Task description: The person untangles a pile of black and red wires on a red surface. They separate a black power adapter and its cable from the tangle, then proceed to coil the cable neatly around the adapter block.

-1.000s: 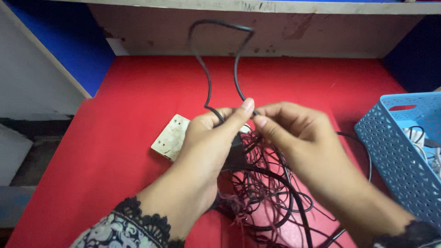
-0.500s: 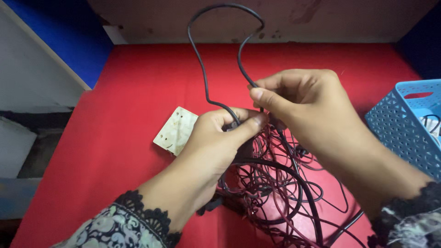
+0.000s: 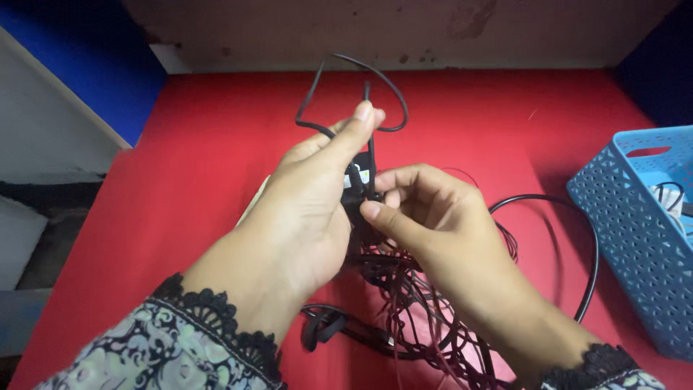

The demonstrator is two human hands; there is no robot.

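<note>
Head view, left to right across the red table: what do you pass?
Patterned left sleeve → left hand → black adapter held between both hands → right hand → black cable loop → blue basket.

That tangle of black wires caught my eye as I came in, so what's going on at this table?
A person works a tangle of black wires with both bare hands over a red table. The left hand holds a thicker black cable, which loops up above the fingers, along with a small dark part between the hands. The right hand pinches at that same spot. Most of the tangle lies on the table below. A blue basket with more cords stands at the right.
</note>
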